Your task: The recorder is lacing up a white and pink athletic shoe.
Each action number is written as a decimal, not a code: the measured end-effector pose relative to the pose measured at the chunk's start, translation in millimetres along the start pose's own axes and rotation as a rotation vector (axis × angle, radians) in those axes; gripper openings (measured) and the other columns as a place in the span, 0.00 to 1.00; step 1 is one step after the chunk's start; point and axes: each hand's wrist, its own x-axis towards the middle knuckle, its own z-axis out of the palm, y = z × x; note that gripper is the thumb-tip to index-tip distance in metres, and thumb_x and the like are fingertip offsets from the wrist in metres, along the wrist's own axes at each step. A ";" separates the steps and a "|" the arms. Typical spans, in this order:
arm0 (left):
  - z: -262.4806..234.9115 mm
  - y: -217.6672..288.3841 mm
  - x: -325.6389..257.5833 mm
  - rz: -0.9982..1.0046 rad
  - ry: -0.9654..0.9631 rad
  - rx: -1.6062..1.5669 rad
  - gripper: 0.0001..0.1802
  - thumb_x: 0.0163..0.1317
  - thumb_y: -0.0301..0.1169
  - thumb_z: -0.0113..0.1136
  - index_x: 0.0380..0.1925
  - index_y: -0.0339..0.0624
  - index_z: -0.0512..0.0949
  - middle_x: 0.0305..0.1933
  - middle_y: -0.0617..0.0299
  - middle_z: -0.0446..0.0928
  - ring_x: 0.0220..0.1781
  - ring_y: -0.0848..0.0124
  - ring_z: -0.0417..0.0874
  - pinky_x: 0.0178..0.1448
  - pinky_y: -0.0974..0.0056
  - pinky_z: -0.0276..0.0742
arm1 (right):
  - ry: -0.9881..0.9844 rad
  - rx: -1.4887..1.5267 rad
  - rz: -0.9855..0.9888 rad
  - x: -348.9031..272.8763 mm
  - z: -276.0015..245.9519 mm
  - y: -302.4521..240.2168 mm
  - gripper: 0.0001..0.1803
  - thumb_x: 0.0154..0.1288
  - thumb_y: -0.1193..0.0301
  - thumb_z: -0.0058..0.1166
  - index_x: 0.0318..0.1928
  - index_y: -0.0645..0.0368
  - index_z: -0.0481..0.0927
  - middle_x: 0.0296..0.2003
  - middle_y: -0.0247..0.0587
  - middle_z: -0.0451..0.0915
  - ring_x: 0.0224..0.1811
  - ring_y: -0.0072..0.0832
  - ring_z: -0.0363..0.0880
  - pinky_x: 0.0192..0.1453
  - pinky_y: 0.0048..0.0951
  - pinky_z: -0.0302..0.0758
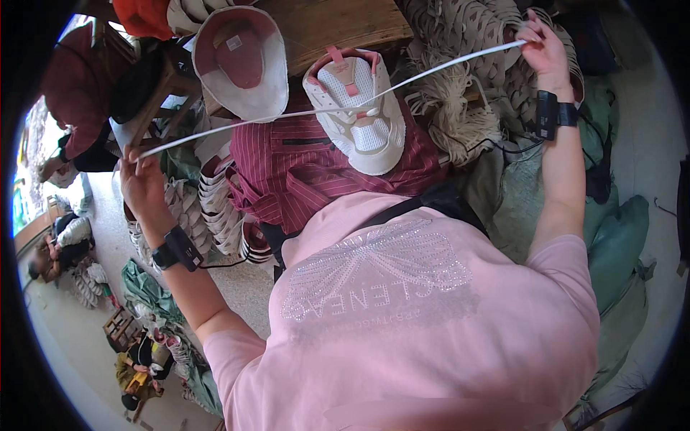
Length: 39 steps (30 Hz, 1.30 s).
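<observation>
A white shoelace [230,128] is stretched wide across my front. My left hand [142,185] pinches it near one end, at the left. Raised at the far right, my right hand [543,54] grips its other end between closed fingers. The middle of the lace crosses a white and beige shoe upper [374,147] with pink trim, which lies on my lap against the table edge. Around the upper's lacing area the lace seems to pass through, but the exact holes are too small to tell. Neither hand touches the upper.
Beyond my lap is a wooden table [338,29], with another shoe upper [241,65] at its edge. A bundle of pale laces [453,108] hangs right of my lap. Stacked uppers [219,197] stand to the left, green sacks [622,237] to the right. Other people [140,366] sit farther left.
</observation>
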 end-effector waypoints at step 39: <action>111.0 -229.5 -96.0 -0.162 -0.537 1.228 0.10 0.70 0.31 0.56 0.37 0.33 0.76 0.28 0.71 0.72 0.29 0.84 0.67 0.32 0.76 0.65 | -0.278 -1.723 0.079 -50.4 129.2 223.0 0.07 0.61 0.71 0.55 0.35 0.62 0.77 0.28 0.36 0.80 0.28 0.26 0.78 0.32 0.27 0.74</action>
